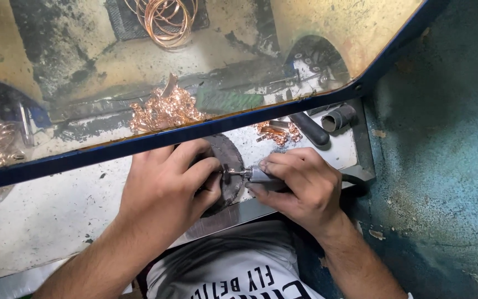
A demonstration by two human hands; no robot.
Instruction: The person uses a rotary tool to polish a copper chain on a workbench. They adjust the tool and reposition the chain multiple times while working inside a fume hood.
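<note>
Nearest the camera, the person's white printed shirt point(233, 271) fills the bottom edge, cut off by the frame. Just beyond it, both hands meet at the front edge of the pale, stained worktop point(51, 216). The right hand point(300, 188) is curled tight around a slim metal rotary handpiece point(258, 175), which lies nearly level with its long axis running right to left; its thin bit points left, straight at the fingertips of the left hand point(167, 188). The left hand is closed in a pinch, thumb against forefinger, on something small at the tip of the bit; that piece is too small and too covered by the fingers to make out. Under both hands sits a dark, worn round pad point(229, 155), mostly hidden by the left hand. The handpiece lies between the two hands, its rear end swallowed by the right palm. Farther back on the worktop lies a small heap of copper-coloured pieces point(276, 133), next to two dark cylindrical tools point(322, 124). A blue-framed, scratched transparent shield point(139, 141) slants across the view; through its cloudy yellowed pane a larger pile of copper-coloured pieces point(164, 111) and coiled copper wire point(164, 19) show only dimly.
</note>
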